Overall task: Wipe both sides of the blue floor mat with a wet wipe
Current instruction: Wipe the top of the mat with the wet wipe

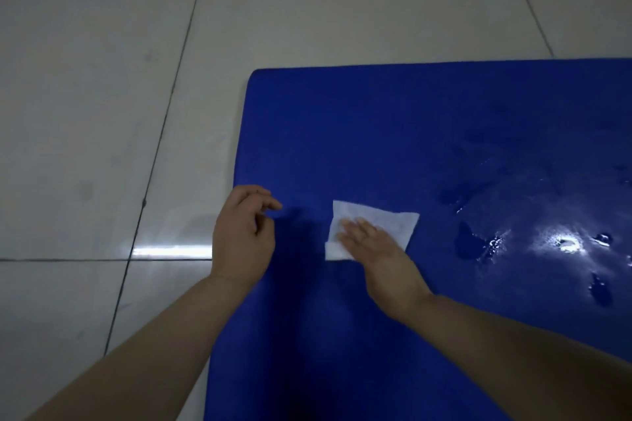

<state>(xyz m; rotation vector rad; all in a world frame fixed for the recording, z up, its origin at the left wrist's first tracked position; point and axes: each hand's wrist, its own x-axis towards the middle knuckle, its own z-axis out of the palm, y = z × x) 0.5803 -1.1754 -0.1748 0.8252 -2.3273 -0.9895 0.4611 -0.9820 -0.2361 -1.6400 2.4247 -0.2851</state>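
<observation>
My right hand (374, 251) lies flat, fingers straight, pressing the white wet wipe (372, 229) onto the blue floor mat (376, 133). My left hand (244, 232) hovers at the mat's left edge, fingers loosely curled, holding nothing. The mat lies on the pale tiled floor (102, 79) — deep blue, glossy, with wet patches and droplets (564, 243) shining to the right of the wipe.

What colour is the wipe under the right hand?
White; the wet wipe shows plainly against the blue floor mat in the head view.
</observation>
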